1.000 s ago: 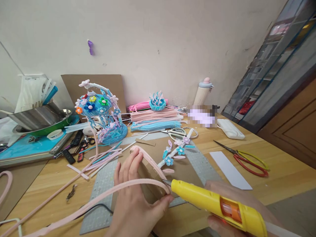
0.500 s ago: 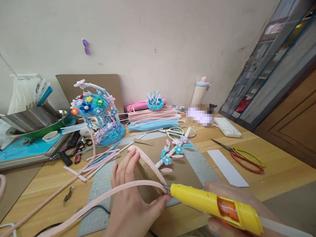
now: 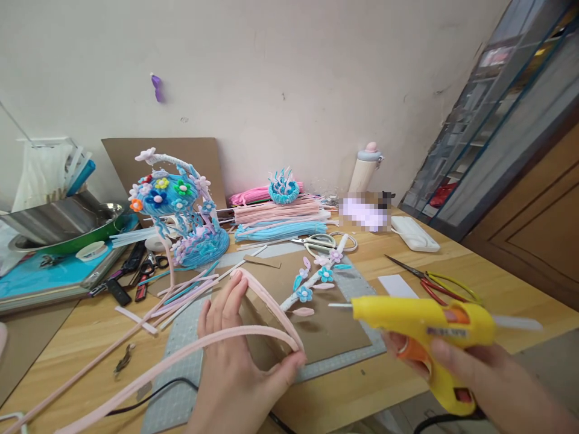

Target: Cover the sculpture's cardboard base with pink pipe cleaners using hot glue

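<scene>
Currently, the left hand (image 3: 244, 364) has its fingers curled around a cardboard piece (image 3: 263, 330), the thumb at its near corner; a pink fuzzy strip (image 3: 269, 297) runs along its edge and loops back across that hand. The right hand's (image 3: 484, 371) fingers wrap a yellow glue gun (image 3: 407, 310), its nozzle apart from the strip. Beyond lies a flowered branch (image 3: 312, 281), with scissors (image 3: 424, 279) rightward on the bench (image 3: 515, 301).

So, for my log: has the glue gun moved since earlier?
Yes: the glue gun moved right relative to the flower branch, away from the pink strip.
</scene>
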### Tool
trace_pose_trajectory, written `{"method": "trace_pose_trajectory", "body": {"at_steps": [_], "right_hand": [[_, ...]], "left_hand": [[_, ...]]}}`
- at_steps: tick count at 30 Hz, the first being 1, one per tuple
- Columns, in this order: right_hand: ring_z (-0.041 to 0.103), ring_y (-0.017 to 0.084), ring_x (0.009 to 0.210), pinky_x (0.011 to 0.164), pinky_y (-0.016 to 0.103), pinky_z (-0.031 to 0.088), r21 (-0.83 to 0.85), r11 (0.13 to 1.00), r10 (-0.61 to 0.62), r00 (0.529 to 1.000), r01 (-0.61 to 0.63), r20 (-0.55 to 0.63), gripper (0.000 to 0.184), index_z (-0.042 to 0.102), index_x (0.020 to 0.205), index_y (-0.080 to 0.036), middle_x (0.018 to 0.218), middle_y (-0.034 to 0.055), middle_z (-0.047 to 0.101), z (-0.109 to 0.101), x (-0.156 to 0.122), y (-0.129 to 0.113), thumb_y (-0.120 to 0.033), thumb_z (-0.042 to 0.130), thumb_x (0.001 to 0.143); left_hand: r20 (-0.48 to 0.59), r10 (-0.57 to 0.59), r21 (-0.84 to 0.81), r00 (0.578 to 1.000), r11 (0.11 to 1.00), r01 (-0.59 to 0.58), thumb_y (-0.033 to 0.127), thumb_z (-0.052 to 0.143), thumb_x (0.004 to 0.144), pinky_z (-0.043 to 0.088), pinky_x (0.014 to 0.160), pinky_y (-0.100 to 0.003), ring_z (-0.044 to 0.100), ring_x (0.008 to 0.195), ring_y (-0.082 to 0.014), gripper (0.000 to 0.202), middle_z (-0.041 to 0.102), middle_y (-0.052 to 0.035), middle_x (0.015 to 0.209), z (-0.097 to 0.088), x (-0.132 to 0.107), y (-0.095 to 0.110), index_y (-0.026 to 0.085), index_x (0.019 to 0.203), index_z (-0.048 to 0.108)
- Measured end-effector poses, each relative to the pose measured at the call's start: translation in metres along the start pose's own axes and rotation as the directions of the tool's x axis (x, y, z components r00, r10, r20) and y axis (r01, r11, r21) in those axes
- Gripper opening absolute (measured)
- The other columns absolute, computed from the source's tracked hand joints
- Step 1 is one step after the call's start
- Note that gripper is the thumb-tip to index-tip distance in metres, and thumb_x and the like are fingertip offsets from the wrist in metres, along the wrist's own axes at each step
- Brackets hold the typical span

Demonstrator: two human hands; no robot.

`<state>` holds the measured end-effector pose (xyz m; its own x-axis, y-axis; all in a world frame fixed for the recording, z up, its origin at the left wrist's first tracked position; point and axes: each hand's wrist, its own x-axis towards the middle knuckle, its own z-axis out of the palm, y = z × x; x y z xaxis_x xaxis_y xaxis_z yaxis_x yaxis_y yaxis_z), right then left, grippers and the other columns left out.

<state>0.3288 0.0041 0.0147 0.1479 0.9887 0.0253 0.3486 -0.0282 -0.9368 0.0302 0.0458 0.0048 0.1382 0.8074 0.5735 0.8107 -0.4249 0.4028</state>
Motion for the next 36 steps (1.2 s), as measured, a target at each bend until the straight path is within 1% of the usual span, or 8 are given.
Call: {"method": "trace_pose_trajectory", "body": {"at_steps": [3, 7, 12, 19, 22, 24, 28, 36], "right_hand": [[0.063, 0.021, 0.054, 0.057, 0.035, 0.054, 0.332, 0.942, -0.056, 0.957, -0.044, 0.285, 0.04, 0.076, 0.083, -0.025, 0.072, 0.007, 0.071, -0.005, 0.024, 0.006, -0.061, 0.061, 0.084], [0.06, 0.016, 0.045, 0.049, 0.029, 0.044, 0.181, 0.967, 0.067, 0.867, -0.177, 0.493, 0.049, 0.076, 0.079, -0.022, 0.071, 0.007, 0.071, -0.012, 0.044, 0.029, -0.062, 0.051, 0.089], [0.063, 0.021, 0.047, 0.047, 0.029, 0.047, -0.261, 0.954, 0.238, 0.899, -0.147, 0.366, 0.051, 0.07, 0.07, -0.02, 0.051, 0.0036, 0.065, -0.005, 0.063, 0.048, -0.068, 0.057, 0.081], [0.063, 0.024, 0.066, 0.058, 0.032, 0.049, -0.483, 0.868, -0.084, 0.993, 0.112, 0.079, 0.031, 0.063, 0.072, -0.025, 0.07, 0.0042, 0.067, 0.022, 0.048, 0.01, -0.048, 0.054, 0.091], [0.072, 0.021, 0.082, 0.073, 0.031, 0.059, -0.296, 0.799, -0.481, 0.851, 0.524, 0.211, 0.013, 0.066, 0.098, -0.026, 0.091, 0.005, 0.074, 0.055, 0.02, -0.013, -0.026, 0.054, 0.093], [0.069, 0.025, 0.115, 0.095, 0.034, 0.059, -0.227, 0.694, -0.653, 0.73, 0.683, 0.2, 0.044, 0.056, 0.129, -0.025, 0.124, 0.0104, 0.072, 0.08, 0.009, -0.021, -0.017, 0.059, 0.086], [0.059, 0.026, 0.134, 0.108, 0.038, 0.053, -0.158, 0.669, -0.695, 0.687, 0.726, 0.211, 0.074, 0.03, 0.153, -0.023, 0.146, 0.0149, 0.06, 0.118, 0.009, -0.015, -0.014, 0.059, 0.085], [0.062, 0.025, 0.132, 0.108, 0.032, 0.052, -0.031, 0.55, -0.8, 0.536, 0.835, 0.27, 0.065, 0.025, 0.16, -0.02, 0.145, 0.014, 0.063, 0.133, 0.011, 0.007, -0.026, 0.05, 0.1]], "left_hand": [[-0.014, -0.006, -0.016, 1.0, 1.0, 0.005, 0.04, 0.079, 0.076, 0.031, 0.116, -0.068, 0.038, 0.145, -0.0397, 0.1, 0.038, -0.0181, 0.159, -0.001, 0.0, -0.003, 0.026, 0.156, 0.02], [-0.044, -0.026, -0.017, 0.999, 1.0, 0.026, 0.041, 0.077, 0.078, 0.032, 0.115, -0.067, 0.038, 0.145, -0.0399, 0.098, 0.039, -0.0183, 0.158, -0.001, 0.0, -0.003, 0.024, 0.156, 0.02], [-0.078, -0.026, 0.035, 0.997, 0.999, 0.028, 0.042, 0.076, 0.078, 0.033, 0.113, -0.064, 0.037, 0.145, -0.0406, 0.097, 0.039, -0.0194, 0.157, 0.001, -0.004, 0.001, 0.02, 0.156, 0.021], [-0.072, -0.028, 0.055, 0.997, 0.998, 0.032, 0.043, 0.074, 0.079, 0.035, 0.111, -0.061, 0.037, 0.145, -0.0401, 0.094, 0.04, -0.0193, 0.157, -0.001, -0.006, 0.004, 0.02, 0.155, 0.023], [-0.083, -0.013, 0.084, 0.996, 0.996, 0.02, 0.046, 0.071, 0.082, 0.035, 0.11, -0.061, 0.039, 0.143, -0.0402, 0.093, 0.04, -0.021, 0.156, -0.002, -0.008, 0.002, 0.018, 0.156, 0.021], [-0.1, -0.007, 0.103, 0.995, 0.995, 0.017, 0.05, 0.07, 0.084, 0.035, 0.109, -0.061, 0.04, 0.142, -0.0405, 0.094, 0.04, -0.022, 0.155, -0.003, -0.01, 0.0, 0.017, 0.157, 0.02], [-0.102, -0.004, 0.108, 0.995, 0.994, 0.015, 0.057, 0.068, 0.085, 0.034, 0.108, -0.061, 0.041, 0.141, -0.0416, 0.095, 0.04, -0.0225, 0.155, -0.003, -0.013, -0.003, 0.017, 0.157, 0.02], [-0.166, 0.064, -0.062, 0.984, 0.995, -0.075, 0.08, 0.057, 0.08, 0.034, 0.113, -0.063, 0.041, 0.142, -0.0414, 0.101, 0.037, -0.0217, 0.155, 0.0, -0.024, -0.018, 0.022, 0.157, 0.024]]}}
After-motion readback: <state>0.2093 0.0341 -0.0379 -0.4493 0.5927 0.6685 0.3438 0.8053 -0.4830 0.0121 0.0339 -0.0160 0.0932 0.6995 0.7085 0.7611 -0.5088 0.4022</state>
